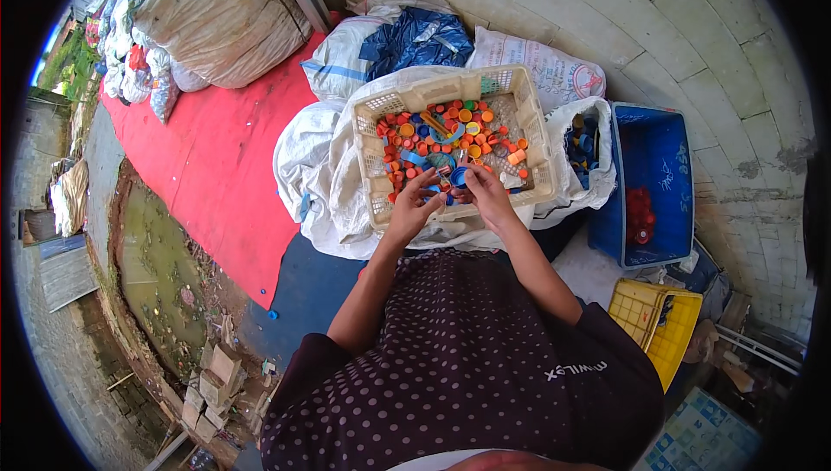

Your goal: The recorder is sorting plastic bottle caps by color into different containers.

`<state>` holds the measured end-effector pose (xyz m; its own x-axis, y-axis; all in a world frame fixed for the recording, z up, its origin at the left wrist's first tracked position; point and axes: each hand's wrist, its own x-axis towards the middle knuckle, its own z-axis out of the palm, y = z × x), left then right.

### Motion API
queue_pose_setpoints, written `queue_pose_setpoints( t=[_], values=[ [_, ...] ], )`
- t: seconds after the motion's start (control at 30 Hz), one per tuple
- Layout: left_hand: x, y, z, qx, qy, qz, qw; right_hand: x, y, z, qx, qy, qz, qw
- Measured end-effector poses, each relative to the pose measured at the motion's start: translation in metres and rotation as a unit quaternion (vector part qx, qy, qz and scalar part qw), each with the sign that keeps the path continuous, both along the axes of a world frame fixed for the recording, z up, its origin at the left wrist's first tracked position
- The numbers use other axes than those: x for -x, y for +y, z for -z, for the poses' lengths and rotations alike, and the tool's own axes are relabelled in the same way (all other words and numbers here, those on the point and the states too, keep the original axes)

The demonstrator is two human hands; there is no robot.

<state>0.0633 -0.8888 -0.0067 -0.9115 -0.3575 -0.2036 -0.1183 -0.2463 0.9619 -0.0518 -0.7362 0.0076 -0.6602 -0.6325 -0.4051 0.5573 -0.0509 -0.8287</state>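
Note:
A cream plastic crate [370, 179] full of small red, orange, yellow and blue plastic caps [406, 130] rests on white sacks [309, 159]. My right hand [486, 194] pinches a blue cap [459, 177] over the crate's near half. Just left of it, my left hand [418, 198] hovers above the caps with curved fingers apart; whether they touch a small piece is unclear.
To the right stand an open white sack [603, 139] of dark items, a blue bin [653, 220] holding red pieces and a yellow crate [673, 341]. Bulging sacks [216, 16] lie behind a red sheet [208, 168]. Murky water [151, 272] lies left, a block wall [658, 47] behind.

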Motion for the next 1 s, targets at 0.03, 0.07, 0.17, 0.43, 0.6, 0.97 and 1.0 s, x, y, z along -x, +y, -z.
queue_pose_setpoints(
  t=[0.03, 0.07, 0.17, 0.43, 0.6, 0.97, 1.0],
  values=[
    [-0.002, 0.005, -0.004, 0.025, 0.012, 0.023, 0.999, -0.005, -0.002, 0.005, -0.003, -0.001, -0.002, 1.000],
    [-0.004, 0.010, -0.007, 0.003, 0.014, 0.030, 0.999, -0.012, -0.004, 0.009, 0.009, -0.012, -0.024, 1.000],
    [-0.010, 0.009, -0.015, 0.030, -0.052, 0.004, 0.998, -0.024, -0.014, 0.015, 0.008, -0.038, -0.066, 0.997],
    [-0.039, -0.009, 0.001, 0.203, -0.065, -0.141, 0.967, -0.029, -0.046, 0.003, -0.076, 0.055, -0.225, 0.970],
    [-0.058, -0.033, 0.007, 0.124, -0.052, -0.212, 0.968, -0.008, -0.052, 0.037, -0.153, 0.176, -0.289, 0.928],
    [-0.065, -0.094, 0.007, 0.095, -0.028, -0.166, 0.981, 0.094, -0.074, 0.075, -0.442, 0.405, -0.392, 0.698],
    [-0.066, -0.101, 0.011, 0.102, -0.031, -0.156, 0.982, 0.094, -0.078, 0.074, -0.462, 0.422, -0.394, 0.673]
  ],
)
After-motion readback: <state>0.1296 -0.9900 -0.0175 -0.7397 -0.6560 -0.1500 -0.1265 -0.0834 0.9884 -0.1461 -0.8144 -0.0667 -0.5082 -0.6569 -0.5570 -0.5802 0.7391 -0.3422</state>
